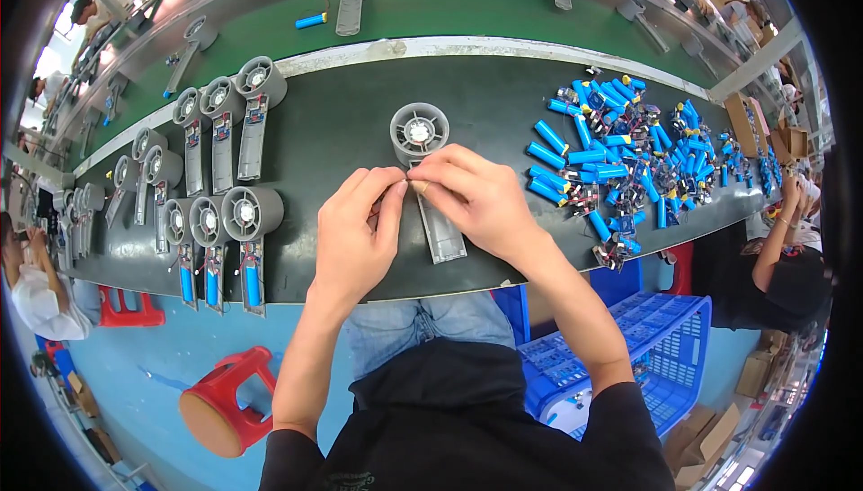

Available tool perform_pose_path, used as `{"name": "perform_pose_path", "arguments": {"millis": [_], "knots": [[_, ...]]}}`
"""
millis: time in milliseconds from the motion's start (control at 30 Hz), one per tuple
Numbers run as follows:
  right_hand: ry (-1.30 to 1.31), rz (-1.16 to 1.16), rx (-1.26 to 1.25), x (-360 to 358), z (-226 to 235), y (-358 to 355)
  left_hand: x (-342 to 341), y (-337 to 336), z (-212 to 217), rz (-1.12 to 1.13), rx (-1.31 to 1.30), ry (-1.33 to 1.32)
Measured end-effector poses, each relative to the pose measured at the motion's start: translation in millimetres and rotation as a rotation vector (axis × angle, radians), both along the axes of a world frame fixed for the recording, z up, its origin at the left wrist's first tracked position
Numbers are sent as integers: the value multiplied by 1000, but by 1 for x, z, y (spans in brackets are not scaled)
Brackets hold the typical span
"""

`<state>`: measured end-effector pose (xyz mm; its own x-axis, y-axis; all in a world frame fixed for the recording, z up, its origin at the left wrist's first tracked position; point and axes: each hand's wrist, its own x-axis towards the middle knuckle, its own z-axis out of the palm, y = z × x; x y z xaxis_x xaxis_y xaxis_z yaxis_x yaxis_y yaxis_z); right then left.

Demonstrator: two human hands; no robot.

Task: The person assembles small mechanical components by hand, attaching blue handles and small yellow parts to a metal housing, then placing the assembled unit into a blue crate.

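In front of me on the dark green table lies a grey handheld fan housing (420,130), its round fan head away from me and its open handle (443,235) toward me. My left hand (360,221) and my right hand (476,199) meet above the neck of this housing. Thumb and forefinger are pinched together on each hand. Whatever they pinch, perhaps thin wires, is too small to make out. At the right is a large heap of blue cylindrical batteries (593,156) with small circuit boards and wires.
Several fan housings (252,212) stand in rows at the left, some with blue batteries in their handles. Beyond the table a green conveyor belt (449,10) carries more housings. A blue crate (665,356) and red stools (235,397) are below. Co-workers sit at both sides.
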<state>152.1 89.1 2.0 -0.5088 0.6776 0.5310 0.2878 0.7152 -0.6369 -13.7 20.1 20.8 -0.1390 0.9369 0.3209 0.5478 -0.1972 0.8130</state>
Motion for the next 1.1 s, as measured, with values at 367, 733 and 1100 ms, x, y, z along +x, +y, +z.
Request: {"name": "perform_pose_path", "arguments": {"millis": [367,733,1100], "knots": [[-87,-101,216,-5,-4,-3,1,1,-13,-3,41,-54],[149,-109,-67,-7,-2,-10,2,-5,-24,-10,165,-17],[27,-80,234,0,-5,-1,1,0,-7,5,134,61]]}}
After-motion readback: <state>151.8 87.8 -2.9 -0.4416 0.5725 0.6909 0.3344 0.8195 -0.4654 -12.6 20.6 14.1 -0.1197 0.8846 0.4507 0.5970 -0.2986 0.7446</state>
